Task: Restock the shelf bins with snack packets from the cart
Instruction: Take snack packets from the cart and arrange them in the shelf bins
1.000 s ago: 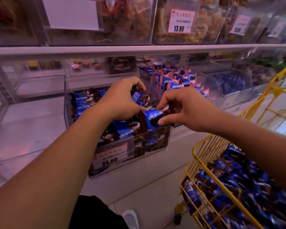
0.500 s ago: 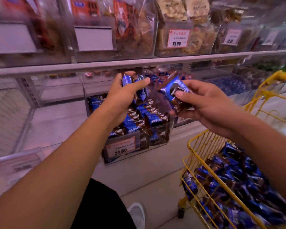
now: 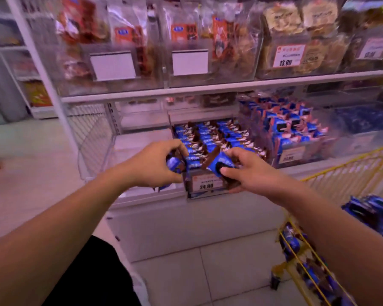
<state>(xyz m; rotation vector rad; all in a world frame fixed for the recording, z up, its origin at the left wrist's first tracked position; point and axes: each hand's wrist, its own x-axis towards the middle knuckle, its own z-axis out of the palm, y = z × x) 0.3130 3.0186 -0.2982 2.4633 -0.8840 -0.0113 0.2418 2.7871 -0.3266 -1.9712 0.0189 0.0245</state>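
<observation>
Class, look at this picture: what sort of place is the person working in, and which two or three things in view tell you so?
Most likely a shop or supermarket snack aisle. Clear shelf bins full of wrapped snack packets carry price tags, one reading 24.80, another 13.80. A yellow wire cart loaded with the same blue packets stands on the right.

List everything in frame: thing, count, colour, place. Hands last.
Held packets: at least two, blue and brown, one in each hand.
Snack bin: one, clear, lower shelf, rows of blue packets, tag 24.80.
Neighbour bin: one, clear, to its right, blue and pink packets.
Upper bins: several, clear, bagged brown snacks, one tagged 13.80.
Cart: one, yellow wire, right, blue packets inside.
Floor: pale tiles.
Left hand: grips a packet.
Right hand: pinches a packet.
</observation>
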